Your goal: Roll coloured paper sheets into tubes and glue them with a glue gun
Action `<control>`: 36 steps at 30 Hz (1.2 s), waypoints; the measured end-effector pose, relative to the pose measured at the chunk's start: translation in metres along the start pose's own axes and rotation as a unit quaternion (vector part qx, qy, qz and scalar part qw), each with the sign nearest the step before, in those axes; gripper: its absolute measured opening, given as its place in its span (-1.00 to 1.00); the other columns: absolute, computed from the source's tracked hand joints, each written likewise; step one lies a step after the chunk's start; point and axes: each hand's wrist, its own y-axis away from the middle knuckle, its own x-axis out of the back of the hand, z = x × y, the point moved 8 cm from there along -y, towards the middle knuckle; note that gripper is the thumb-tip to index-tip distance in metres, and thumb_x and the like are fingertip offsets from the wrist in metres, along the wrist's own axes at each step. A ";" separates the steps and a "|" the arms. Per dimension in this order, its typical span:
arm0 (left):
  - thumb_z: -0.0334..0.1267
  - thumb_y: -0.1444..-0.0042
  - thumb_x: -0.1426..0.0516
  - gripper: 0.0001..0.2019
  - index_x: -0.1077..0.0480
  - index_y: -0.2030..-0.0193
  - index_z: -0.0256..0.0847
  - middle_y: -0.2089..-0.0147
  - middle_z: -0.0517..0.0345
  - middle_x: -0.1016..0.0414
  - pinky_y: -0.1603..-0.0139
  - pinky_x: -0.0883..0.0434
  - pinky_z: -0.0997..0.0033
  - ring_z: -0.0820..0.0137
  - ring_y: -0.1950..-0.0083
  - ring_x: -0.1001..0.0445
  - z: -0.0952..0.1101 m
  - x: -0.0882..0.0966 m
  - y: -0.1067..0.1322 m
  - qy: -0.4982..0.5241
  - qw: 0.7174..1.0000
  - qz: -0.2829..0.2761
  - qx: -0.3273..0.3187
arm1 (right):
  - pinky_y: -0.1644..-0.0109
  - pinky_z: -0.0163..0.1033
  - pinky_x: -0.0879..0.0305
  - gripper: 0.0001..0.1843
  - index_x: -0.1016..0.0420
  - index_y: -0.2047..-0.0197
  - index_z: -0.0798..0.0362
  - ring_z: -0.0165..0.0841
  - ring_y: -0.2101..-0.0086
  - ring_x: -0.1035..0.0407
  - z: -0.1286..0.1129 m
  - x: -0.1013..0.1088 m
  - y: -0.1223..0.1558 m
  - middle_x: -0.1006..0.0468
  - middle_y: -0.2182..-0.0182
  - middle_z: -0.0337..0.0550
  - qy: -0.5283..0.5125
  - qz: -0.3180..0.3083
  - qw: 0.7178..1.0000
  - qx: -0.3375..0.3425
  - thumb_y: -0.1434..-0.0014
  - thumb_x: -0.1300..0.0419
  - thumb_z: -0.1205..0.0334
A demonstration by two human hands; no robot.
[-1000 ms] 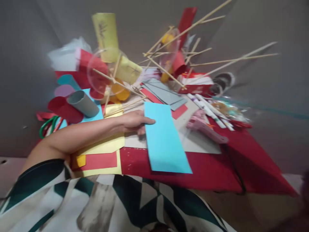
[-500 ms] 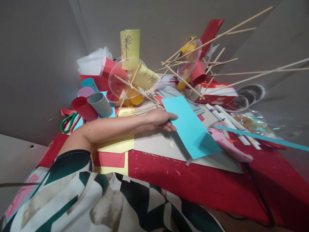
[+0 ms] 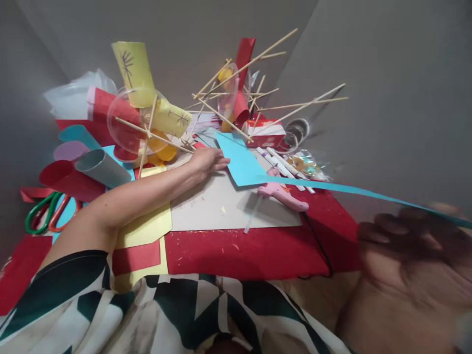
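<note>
My left hand [image 3: 206, 161] reaches across the table and pinches the near corner of a light blue paper sheet [image 3: 241, 164], which is lifted at an angle above a grey card [image 3: 221, 211]. A thin light blue strip [image 3: 354, 191] runs from the sheet out to the right edge of the view. My right hand [image 3: 409, 260] is close to the camera at the lower right, just under that strip. It is blurred, so its fingers cannot be read. A pink glue gun [image 3: 283, 194] lies on the card below the sheet.
Wooden skewers [image 3: 228, 118], clear plastic cups and yellow paper rolls are piled at the back. Coloured paper tubes [image 3: 99, 167] and scissors [image 3: 44, 219] lie at the left, markers [image 3: 280, 162] at the right. Yellow paper [image 3: 147, 228] and red sheets [image 3: 258, 250] cover the near table.
The blue sheet was lifted off the table, away from me and up at an angle, in my left hand. My right hand has come into view at the lower right.
</note>
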 end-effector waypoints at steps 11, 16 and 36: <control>-0.35 -0.19 -0.11 -0.73 -0.37 -0.03 -0.32 0.26 0.05 -0.47 0.21 -0.45 0.39 0.42 0.28 -0.48 -0.012 -0.004 0.033 -0.232 0.958 -0.081 -0.145 | 0.73 -0.41 0.07 -0.79 -0.47 0.58 0.01 -0.48 0.71 -0.19 0.011 -0.022 0.004 -0.42 0.72 -0.39 -0.032 0.054 0.998 0.006 0.47 -0.21 0.28; -0.32 -0.13 -0.21 -0.78 -0.52 0.07 -0.25 0.19 -0.01 -0.55 0.10 -0.39 0.26 0.30 0.22 -0.47 -0.008 -0.028 0.055 -0.474 0.830 -0.182 -0.233 | 0.72 -0.41 0.02 -0.78 -0.50 0.55 0.04 -0.47 0.70 -0.21 0.016 -0.026 0.006 -0.45 0.71 -0.34 -0.036 0.043 0.998 0.002 0.44 -0.21 0.31; -0.14 -0.32 -0.08 -0.67 -0.53 0.00 -0.34 -0.03 -0.23 -0.54 0.15 -0.31 0.23 0.05 -0.06 -0.49 0.002 -0.066 0.029 -0.756 0.550 -0.139 -0.327 | 0.73 -0.41 -0.02 -0.77 -0.52 0.56 0.05 -0.46 0.72 -0.23 0.012 -0.030 0.014 -0.46 0.73 -0.32 -0.024 0.041 0.999 -0.003 0.46 -0.26 0.28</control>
